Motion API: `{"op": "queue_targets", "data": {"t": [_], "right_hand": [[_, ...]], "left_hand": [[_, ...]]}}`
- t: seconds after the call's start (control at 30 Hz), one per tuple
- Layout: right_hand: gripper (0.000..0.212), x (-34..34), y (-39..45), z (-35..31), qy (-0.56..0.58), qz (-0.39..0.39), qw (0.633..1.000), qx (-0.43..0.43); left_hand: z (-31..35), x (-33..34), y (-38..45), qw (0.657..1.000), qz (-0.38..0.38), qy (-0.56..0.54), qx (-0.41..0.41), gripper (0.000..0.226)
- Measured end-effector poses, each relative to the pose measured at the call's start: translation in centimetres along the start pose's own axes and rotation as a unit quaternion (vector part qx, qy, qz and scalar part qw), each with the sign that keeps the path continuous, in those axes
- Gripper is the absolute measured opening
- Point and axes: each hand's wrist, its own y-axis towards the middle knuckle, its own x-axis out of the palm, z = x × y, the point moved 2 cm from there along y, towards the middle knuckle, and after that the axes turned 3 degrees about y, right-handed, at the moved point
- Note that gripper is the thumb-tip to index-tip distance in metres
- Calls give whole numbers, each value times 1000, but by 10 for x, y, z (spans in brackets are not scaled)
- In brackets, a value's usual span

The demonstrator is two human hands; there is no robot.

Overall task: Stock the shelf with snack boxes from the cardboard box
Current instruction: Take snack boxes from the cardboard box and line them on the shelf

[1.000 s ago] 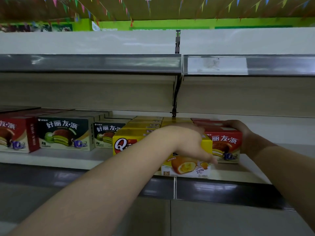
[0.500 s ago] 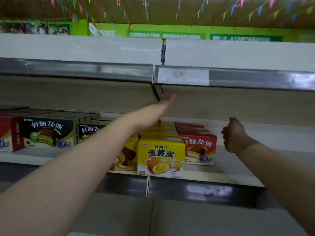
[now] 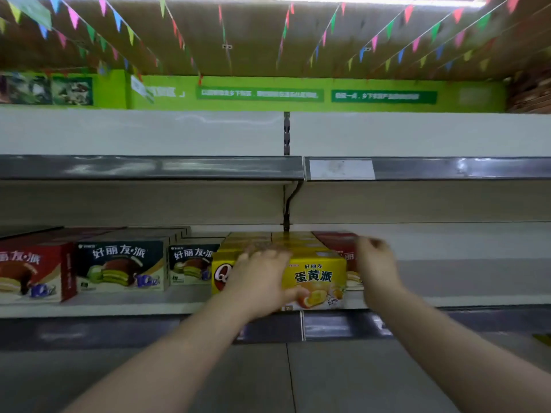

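Observation:
Snack boxes stand in rows on the lower shelf (image 3: 119, 307). A yellow egg-yolk pie box (image 3: 316, 275) is at the front centre, with a yellow Q box (image 3: 220, 277) to its left and a red pie box (image 3: 337, 242) to its right. My left hand (image 3: 259, 281) lies over the front top edge of the two yellow boxes, fingers spread on top and thumb on the front face. My right hand (image 3: 375, 263) is blurred, with loosely curled fingers, in front of the red box and holding nothing. The cardboard box is out of view.
Two dark green pie boxes (image 3: 119, 266) and a red box (image 3: 29, 272) fill the shelf's left part. To the right of the red pie box the shelf is bare. The upper shelf (image 3: 149, 168) carries a blank price tag (image 3: 341, 169). A bracket (image 3: 287, 210) stands behind the boxes.
My left hand came down from its reach toward the upper shelf and landed on the yellow boxes. My right hand shifted left to the red box. The view tilted upward.

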Motion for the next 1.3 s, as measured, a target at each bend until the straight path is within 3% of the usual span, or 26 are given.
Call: {"op": "queue_targets", "data": {"t": [0.07,0.17,0.23,0.3,0.4,0.47,0.63,0.9,1.07,1.13,1.2,1.3], "right_hand": [[66,12,-23,11,-47,-103,989,94],[74,16,-36,10,-95,-140,983,65],[87,17,-39,8,-88,-173,979,56],[87,19,-40,8,-64,-203,975,64],[59,20,-37,9,-60,-206,975,63],[54,21,-35,8,-60,-196,977,52],[73,20,-39,3,-55,-179,981,51],[69,20,-37,3,-49,-193,977,78],[80,20,-38,5,-56,-152,984,79],[77,16,-39,0,-77,-112,990,37],[66,15,-40,-11,-142,-83,984,-66],[55,25,-47,-31,-233,-115,939,-225]], "left_hand": [[-5,8,-1,999,37,12,9,80],[-12,10,-3,998,66,19,13,74],[-16,7,-2,998,67,15,8,72],[-21,4,-2,999,51,17,3,72],[-24,3,-1,999,44,21,-8,74],[-22,3,0,998,55,22,-12,73],[-15,5,1,998,60,17,-26,73],[-13,8,2,997,69,21,-40,72],[-20,2,-1,998,62,-7,-20,93],[-33,-8,-6,993,108,-30,-36,93],[-53,-15,-14,978,154,-105,-96,91],[-76,-8,-26,923,124,-300,-208,103]]}}
